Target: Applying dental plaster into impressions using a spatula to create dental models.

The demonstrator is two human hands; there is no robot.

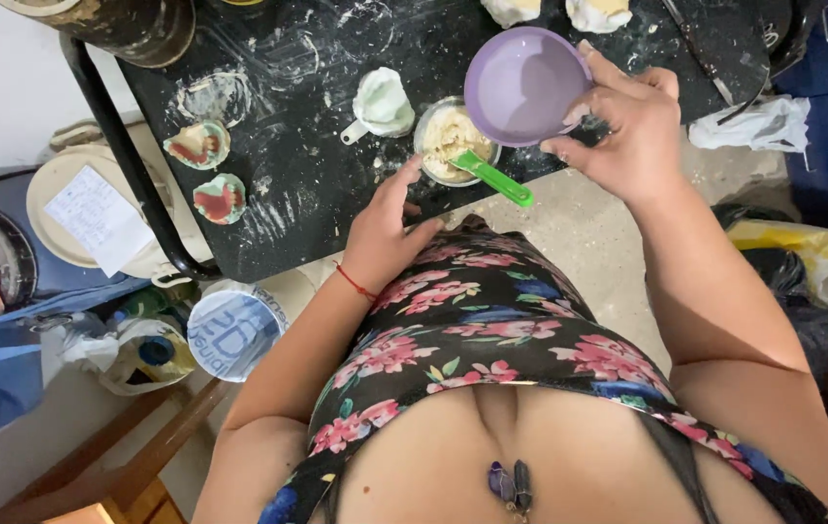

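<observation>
- Grips a purple bowl [522, 85] by the rim with the right hand [632, 131], thumb inside, tipped on its side just above and to the right of a small cup of beige mix [446, 136].
- Rests the left hand [389, 233] open and empty at the near edge of the black table [268, 204], fingertips close to the cup; contact possibly made, hard to tell from this angle.
- Leaves a green spoon [494, 178] in the mix, handle jutting past the table's near edge.
- Appears to be mid-pour or mid-scrape into the cup; needs a steady cup and care around that overhanging handle.
- Shows two red-filled moulds [208, 171] to the left and a white scoop [382, 102] just left of the cup.
- Offers little room at the near edge; more open tabletop lies farther back.
</observation>
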